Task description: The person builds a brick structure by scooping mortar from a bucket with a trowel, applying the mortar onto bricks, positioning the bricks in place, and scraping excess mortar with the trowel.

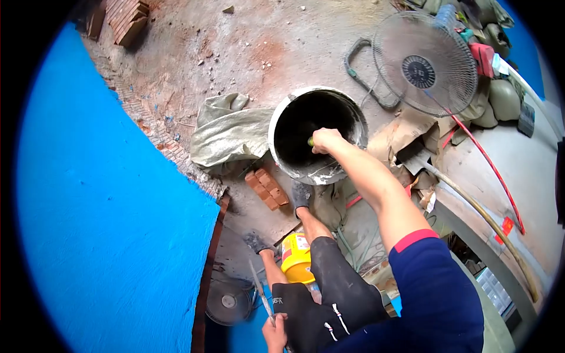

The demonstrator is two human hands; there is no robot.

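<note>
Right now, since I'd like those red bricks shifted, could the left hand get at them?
Probably not as it is: the left hand grips a long thin tool and sits well back from the red bricks, though nothing appears to cover them.

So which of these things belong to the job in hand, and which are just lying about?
Probably in the job:
- big bucket, dark inside
- greenish-ended object in the right grip, mostly hidden
- long thin tool in the left grip

Seemingly just lying about:
- crumpled sack
- reddish bricks
- yellow bucket
- larger fan
</note>
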